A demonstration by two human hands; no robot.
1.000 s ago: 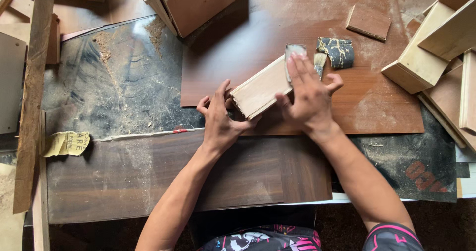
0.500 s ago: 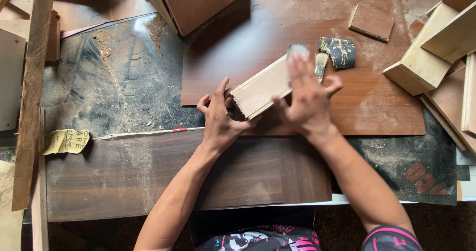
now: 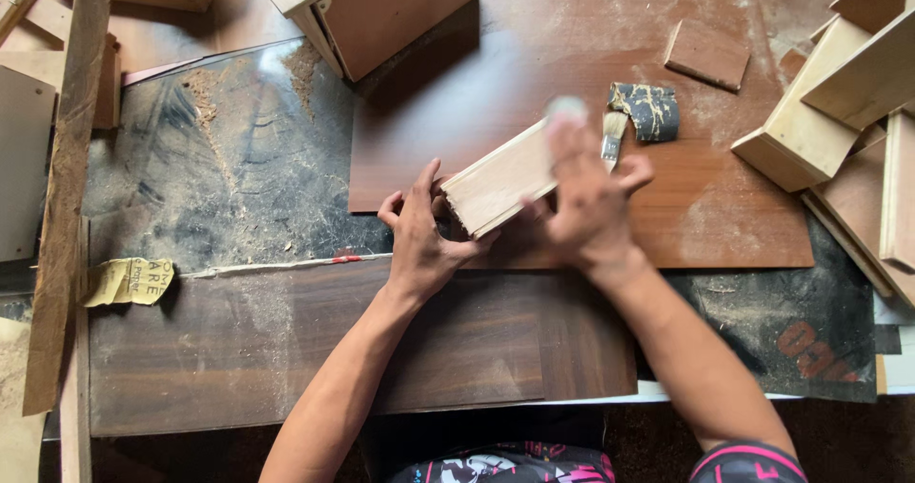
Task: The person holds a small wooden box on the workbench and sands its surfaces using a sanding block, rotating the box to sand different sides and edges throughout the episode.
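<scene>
right hand (image 3: 589,202) slid up block (image 3: 500,180), blurred

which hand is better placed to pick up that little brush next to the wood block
Right, probably. The right hand lies on the pale wood block with its fingers close beside the small paintbrush. The left hand holds the block's near end, farther away.

pale raw wood block (image 3: 500,180), matt, with rough sawn end grain at the left hand (image 3: 424,240). beneath the grip: reddish-brown laminate board (image 3: 724,216), smooth, dusted with sawdust. just beyond the right hand (image 3: 586,202): a bristle brush (image 3: 611,132) and worn, gritty sandpaper (image 3: 648,111).
</scene>
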